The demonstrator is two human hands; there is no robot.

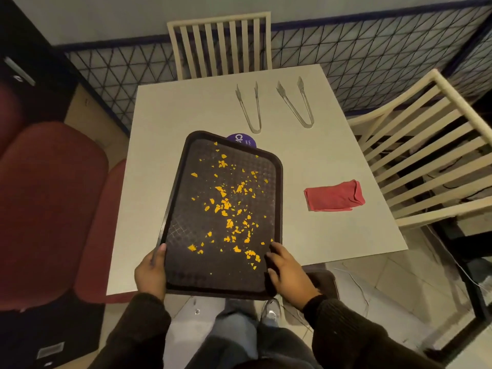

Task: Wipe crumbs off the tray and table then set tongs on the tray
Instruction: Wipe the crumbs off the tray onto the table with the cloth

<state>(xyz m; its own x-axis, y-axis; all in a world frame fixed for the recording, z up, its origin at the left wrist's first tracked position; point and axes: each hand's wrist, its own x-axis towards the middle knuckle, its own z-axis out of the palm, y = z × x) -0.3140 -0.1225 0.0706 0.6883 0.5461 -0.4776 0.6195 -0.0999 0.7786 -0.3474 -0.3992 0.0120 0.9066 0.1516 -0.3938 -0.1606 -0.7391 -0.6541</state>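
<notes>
both hands, left hand (150,272) and right hand (286,272), pinch the near corners of the crumb-strewn tray (183,161) at the table (165,107) edge; advised: keep it level, fetch the red cloth (334,196); tongs (249,107) lie beyond.

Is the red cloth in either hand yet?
No, the red cloth lies folded on the table, while the left hand and right hand grip the tray.
</notes>
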